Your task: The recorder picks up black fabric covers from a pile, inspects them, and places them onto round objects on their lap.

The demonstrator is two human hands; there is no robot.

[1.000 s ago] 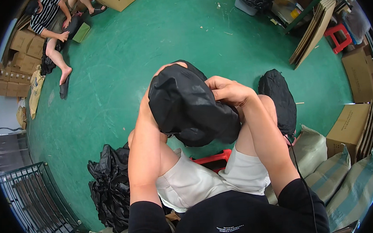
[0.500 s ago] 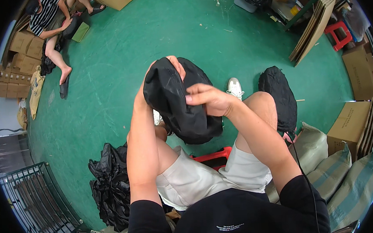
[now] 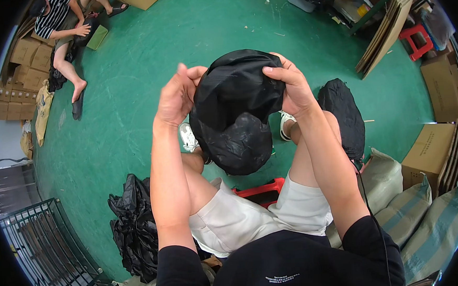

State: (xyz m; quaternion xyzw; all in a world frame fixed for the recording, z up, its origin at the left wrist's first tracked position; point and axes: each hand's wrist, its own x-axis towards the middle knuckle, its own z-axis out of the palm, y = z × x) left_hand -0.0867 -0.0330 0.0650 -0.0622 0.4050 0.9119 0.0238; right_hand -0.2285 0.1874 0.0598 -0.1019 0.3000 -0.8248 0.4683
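A black fabric cover [image 3: 240, 69] with a rounded top edge is held up in front of me between my knees. At its lower part bulges a rounded, wrinkled black bundle [image 3: 239, 145]; whether the two are joined, I cannot tell. My left hand [image 3: 179, 96] holds the cover's left edge with bent fingers, its thumb pointing up and partly off the cloth. On the upper right edge my right hand [image 3: 294, 86] pinches the cloth, thumb in front and fingers behind.
A long black stuffed bag [image 3: 340, 115] lies by my right knee. Crumpled black plastic [image 3: 134, 222] is heaped at my left. A red stool [image 3: 261, 193] shows between my thighs. Woven sacks [image 3: 401, 211] and cartons [image 3: 428, 149] stand at right. Far left, another person [image 3: 62, 35] handles something black.
My right hand has moved up and right from the cloth's middle to its upper right edge. My left hand has shifted to the left edge. The cover is now spread wider.
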